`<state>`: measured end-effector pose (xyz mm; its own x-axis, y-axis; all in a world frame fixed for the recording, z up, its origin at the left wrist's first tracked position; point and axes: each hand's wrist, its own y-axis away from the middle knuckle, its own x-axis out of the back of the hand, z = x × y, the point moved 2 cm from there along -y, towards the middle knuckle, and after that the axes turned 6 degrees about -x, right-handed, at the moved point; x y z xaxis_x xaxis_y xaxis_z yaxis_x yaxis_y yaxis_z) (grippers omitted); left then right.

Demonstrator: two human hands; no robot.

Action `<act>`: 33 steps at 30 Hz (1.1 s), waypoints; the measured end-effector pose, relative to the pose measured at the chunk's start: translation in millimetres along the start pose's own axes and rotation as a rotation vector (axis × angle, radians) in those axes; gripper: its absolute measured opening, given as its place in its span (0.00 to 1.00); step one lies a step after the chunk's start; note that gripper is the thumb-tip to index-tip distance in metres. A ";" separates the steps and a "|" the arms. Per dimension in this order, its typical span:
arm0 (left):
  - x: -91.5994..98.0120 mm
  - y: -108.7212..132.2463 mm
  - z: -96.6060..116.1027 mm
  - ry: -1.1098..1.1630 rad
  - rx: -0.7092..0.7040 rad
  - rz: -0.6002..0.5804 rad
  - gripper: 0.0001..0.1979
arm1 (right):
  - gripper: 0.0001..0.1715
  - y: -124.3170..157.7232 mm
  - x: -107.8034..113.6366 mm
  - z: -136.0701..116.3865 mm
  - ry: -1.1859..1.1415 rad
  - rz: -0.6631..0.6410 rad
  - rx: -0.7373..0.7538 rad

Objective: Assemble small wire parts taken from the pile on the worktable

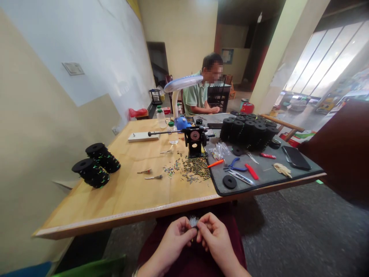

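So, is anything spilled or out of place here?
Small beads lie scattered loose on the table beside the winder, like a spill. Two spool stacks lie on their sides at the left, while the spools on the mat stand upright. The left hand and right hand pinch a white tuft; nothing looks damaged.

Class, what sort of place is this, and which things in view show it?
Probably a small craft workshop for hand assembly: the wooden table carries a small winding machine, stacks of black spools and hand tools on a grey mat. The left hand and right hand pinch a whitish tuft.
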<state>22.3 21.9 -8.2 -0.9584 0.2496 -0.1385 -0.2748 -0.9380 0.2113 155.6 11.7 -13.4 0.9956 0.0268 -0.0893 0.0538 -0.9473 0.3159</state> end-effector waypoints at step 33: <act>1.2 -1.8 -12.7 0.175 0.050 0.108 0.14 | 0.27 2.8 0.3 14.3 -0.032 -0.098 -0.184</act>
<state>22.7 20.8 -21.0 -0.9557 0.0991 -0.2773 -0.1794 -0.9427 0.2814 155.0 4.5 -26.0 0.9821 0.1034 -0.1573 0.1667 -0.8661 0.4712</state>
